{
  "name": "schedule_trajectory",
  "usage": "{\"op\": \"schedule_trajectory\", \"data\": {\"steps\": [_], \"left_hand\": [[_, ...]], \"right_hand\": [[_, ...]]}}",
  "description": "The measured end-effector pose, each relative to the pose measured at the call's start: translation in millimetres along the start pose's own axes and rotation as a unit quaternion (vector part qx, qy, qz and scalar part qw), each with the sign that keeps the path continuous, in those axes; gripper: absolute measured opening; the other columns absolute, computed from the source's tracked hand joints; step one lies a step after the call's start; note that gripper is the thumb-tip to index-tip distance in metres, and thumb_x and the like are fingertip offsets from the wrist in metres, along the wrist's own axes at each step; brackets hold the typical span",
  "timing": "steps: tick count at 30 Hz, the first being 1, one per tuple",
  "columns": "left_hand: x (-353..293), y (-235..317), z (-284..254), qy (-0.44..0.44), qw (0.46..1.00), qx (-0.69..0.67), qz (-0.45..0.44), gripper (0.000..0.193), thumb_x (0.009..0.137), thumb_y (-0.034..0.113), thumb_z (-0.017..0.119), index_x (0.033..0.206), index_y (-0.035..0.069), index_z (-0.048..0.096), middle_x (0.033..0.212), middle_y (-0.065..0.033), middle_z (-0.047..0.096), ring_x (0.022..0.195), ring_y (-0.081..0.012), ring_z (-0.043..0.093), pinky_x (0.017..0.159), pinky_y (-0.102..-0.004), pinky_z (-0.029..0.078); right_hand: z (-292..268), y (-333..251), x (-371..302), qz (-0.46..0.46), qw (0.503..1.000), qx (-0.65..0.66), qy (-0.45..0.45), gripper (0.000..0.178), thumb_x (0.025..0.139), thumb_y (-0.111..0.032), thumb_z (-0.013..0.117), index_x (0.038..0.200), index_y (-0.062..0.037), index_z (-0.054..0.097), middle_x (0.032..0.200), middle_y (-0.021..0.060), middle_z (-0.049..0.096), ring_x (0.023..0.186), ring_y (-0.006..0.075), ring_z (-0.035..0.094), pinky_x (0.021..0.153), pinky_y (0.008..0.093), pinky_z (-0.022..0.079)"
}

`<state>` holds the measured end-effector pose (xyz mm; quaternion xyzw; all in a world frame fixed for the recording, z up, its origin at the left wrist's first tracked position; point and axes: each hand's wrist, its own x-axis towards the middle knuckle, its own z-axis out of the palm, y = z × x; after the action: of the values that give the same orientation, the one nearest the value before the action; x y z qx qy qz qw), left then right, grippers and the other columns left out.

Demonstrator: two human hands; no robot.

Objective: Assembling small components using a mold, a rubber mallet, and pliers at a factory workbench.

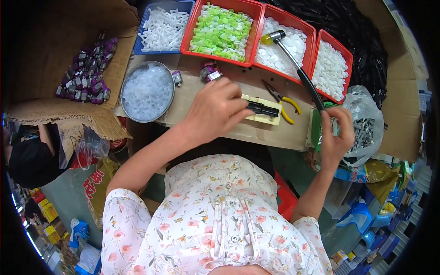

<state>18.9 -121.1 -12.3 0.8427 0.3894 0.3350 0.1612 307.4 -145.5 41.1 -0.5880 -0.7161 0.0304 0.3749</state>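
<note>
Left hand (216, 110): fingers being bunched; pinch cannot be told.
Black part (265, 109): being cradled in cream fixture (270, 120), toward table's (288, 137) near edge; likely light, stiff.
Hammer (300, 74): being pinched by right hand's (338, 128) fingers at handle (312, 92), the surest hold; likely head-heavy.

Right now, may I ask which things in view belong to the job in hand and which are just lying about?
Likely in the job:
hammer, in the right hand
black part, by the left hand
cream block, under that part
red trays, perhaps

Seemingly lying about:
pliers, untouched
yellow sack
</note>
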Motion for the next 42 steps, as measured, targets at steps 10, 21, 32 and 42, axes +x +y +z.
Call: {"op": "schedule_trajectory", "data": {"steps": [10, 21, 32, 42], "left_hand": [[118, -40, 13, 0.011, 0.975, 0.204, 0.092, 0.006, 0.073, 0.002, 0.068, 0.078, -0.001, 0.07, 0.089, -0.0121, 0.063, 0.096, -0.0291, 0.058, 0.081, -0.0406, 0.049], [136, -34, 29, -0.082, 0.95, 0.283, 0.101, 0.006, 0.07, 0.002, 0.064, 0.072, 0.005, 0.069, 0.077, -0.0124, 0.068, 0.095, -0.029, 0.061, 0.082, -0.0382, 0.047], [136, -57, 25, -0.072, 0.985, 0.124, 0.1, 0.009, 0.068, -0.006, 0.066, 0.074, -0.001, 0.07, 0.076, -0.0203, 0.065, 0.094, -0.0364, 0.061, 0.081, -0.0462, 0.051], [143, -31, 6, -0.196, 0.961, 0.196, 0.026, 0.007, 0.071, -0.001, 0.072, 0.078, -0.001, 0.073, 0.082, -0.0145, 0.068, 0.096, -0.0306, 0.062, 0.085, -0.0404, 0.049]], "right_hand": [[-25, 59, -40, 0.111, 0.977, -0.137, -0.123, 0.016, 0.089, -0.001, 0.063, 0.104, 0.0026, 0.064, 0.095, 0.0173, 0.06, 0.082, 0.0359, 0.061, 0.074, 0.0397, 0.048], [-19, 68, -39, 0.107, 0.979, -0.126, -0.117, 0.008, 0.087, -0.002, 0.064, 0.094, 0.0026, 0.066, 0.085, 0.0166, 0.059, 0.075, 0.0358, 0.061, 0.067, 0.0414, 0.046], [-33, 58, -29, 0.154, 0.987, -0.039, -0.029, 0.01, 0.089, -0.004, 0.066, 0.096, 0.0025, 0.065, 0.081, 0.0069, 0.066, 0.076, 0.0126, 0.06, 0.07, 0.0274, 0.045], [-24, 24, -9, 0.107, 0.994, 0.029, -0.005, 0.008, 0.088, -0.003, 0.068, 0.095, 0.0015, 0.066, 0.084, 0.002, 0.066, 0.078, 0.0088, 0.058, 0.073, 0.0256, 0.043]]}}
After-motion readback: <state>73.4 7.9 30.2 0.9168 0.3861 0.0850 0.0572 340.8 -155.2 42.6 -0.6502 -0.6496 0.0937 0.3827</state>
